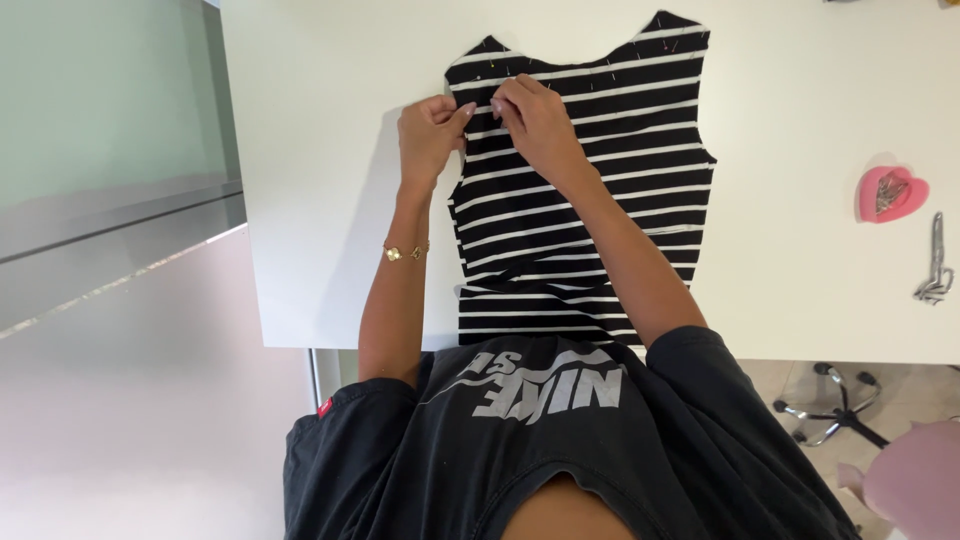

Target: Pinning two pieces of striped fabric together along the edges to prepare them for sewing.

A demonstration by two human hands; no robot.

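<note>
Wearer: black printed T-shirt, bottom centre.
Wrist: gold bracelet on left arm.
Garment: black-and-white striped top lay flat on white table, centre frame.
Left hand: fingers pinched narrow on the top's armhole edge.
Right hand: fingertips pinched on same edge.
Neckline: pins along it.
Right edge: pink heart-shaped pin dish, metal tool.

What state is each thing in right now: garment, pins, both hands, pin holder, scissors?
Striped garment: flat on the white table, lower end hanging over the near edge.
Pins: stuck along the neckline.
Left hand: fingers pinching the garment's edge.
Right hand: fingers pinching beside it.
Pink heart-shaped pin holder: holding pins.
Scissors: closed, untouched.
</note>
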